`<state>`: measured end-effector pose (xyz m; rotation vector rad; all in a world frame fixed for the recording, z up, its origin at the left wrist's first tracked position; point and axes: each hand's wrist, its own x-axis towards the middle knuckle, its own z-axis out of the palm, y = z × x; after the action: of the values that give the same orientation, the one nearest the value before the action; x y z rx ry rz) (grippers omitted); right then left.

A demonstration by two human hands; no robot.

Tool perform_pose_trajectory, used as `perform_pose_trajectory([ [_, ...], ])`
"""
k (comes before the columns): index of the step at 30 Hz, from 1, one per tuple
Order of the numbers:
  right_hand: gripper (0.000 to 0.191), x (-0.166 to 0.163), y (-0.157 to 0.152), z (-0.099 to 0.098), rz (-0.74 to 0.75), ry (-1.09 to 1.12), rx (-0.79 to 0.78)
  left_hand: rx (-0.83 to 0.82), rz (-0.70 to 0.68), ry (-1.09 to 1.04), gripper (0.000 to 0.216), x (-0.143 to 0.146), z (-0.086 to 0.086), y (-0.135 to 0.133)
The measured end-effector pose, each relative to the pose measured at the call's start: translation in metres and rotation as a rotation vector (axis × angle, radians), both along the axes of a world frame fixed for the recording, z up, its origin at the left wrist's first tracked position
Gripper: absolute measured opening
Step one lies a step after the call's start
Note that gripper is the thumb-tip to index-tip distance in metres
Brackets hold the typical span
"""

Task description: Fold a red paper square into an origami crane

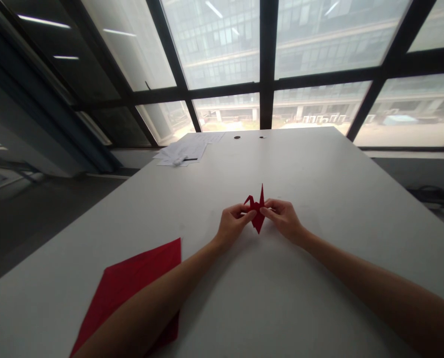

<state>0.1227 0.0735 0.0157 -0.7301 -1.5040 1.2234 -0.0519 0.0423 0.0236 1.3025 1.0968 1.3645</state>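
Observation:
A red origami crane (258,222) is held between both hands just over the white table. Its bent head and neck point up on the left, its straight tail rises on the right, and one folded wing hangs down toward me. My left hand (234,223) pinches the crane's left side between thumb and fingers. On the right side, my right hand (283,217) grips it the same way, thumb in front. The fingertips behind the paper are partly hidden.
A large red sheet of paper (132,278) lies at the front left, partly under my left forearm. White papers with a dark pen (190,159) are at the table's (319,164) far left. Two small dark items sit near the far edge, before tall windows.

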Motion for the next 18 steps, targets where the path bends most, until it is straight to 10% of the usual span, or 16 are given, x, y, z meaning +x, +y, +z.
perform_pose_trajectory([
  [18, 0.023, -0.0009, -0.0015, 0.0018, -0.002, 0.012, -0.018, 0.008, -0.034, 0.025, 0.028, -0.0024, -0.0004, 0.0021],
])
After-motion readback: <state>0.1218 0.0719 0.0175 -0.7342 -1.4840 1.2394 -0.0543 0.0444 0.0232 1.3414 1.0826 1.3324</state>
